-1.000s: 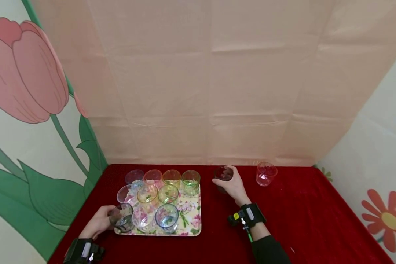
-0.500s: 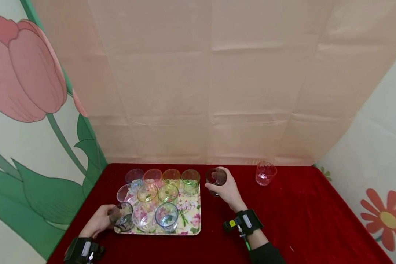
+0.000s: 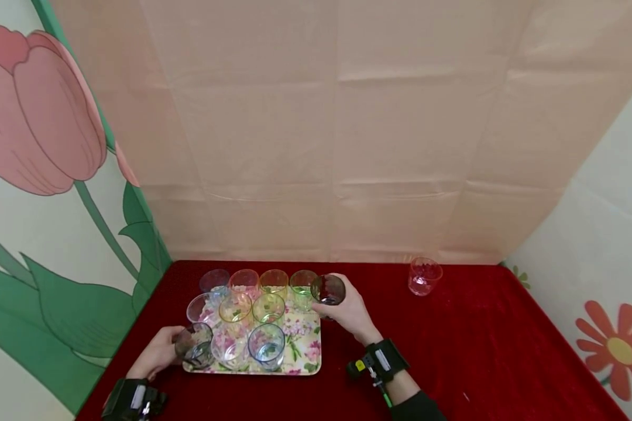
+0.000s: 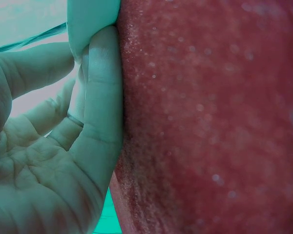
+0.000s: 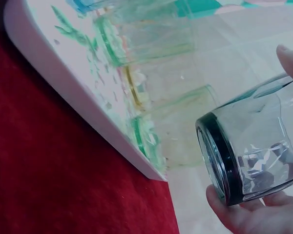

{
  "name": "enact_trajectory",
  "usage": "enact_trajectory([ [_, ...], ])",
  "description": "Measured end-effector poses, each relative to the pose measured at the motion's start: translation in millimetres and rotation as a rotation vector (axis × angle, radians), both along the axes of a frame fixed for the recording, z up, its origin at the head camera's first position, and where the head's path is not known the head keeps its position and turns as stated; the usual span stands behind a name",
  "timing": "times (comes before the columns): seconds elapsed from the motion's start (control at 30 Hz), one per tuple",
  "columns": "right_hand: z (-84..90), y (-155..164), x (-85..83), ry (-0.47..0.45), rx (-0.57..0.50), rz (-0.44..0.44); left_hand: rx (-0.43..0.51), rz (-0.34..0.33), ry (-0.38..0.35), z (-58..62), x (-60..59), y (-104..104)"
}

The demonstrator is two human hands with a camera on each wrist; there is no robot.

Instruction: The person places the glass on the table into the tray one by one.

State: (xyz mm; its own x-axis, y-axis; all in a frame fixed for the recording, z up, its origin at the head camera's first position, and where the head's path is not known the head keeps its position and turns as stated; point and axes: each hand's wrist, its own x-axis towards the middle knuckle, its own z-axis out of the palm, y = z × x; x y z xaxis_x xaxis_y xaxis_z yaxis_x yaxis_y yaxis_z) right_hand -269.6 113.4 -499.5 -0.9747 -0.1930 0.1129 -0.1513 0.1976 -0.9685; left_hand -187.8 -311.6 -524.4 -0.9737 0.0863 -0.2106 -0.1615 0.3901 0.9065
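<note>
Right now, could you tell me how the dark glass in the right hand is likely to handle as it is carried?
The dark glass looks like thin, rigid glass, so probably fragile if knocked against the green glass beside it. Its smooth wall may be slippery in the right hand. It appears empty, so likely light. It is round, so laid on its side it could roll.

The glass (image 3: 328, 289) in my right hand (image 3: 347, 310) is smooth, glossy, smoky clear glass. My worktop (image 3: 479, 351) wears a matt red velvety cloth. The tray (image 3: 308, 351) looks smooth, glossy and floral-printed. The far backdrop (image 3: 347, 146) is creased matt fabric.
</note>
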Motion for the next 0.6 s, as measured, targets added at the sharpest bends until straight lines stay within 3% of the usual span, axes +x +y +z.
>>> enact_trajectory([
  [0.27, -8.6, -10, 4.4, 0.059, 0.119, 0.024, 0.000, 0.000, -0.008, 0.9, 0.3, 0],
  [0.6, -7.2, -15, 12.4, 0.015, 0.110, 0.022, 0.021, -0.011, -0.004, 0.8, -0.3, 1],
])
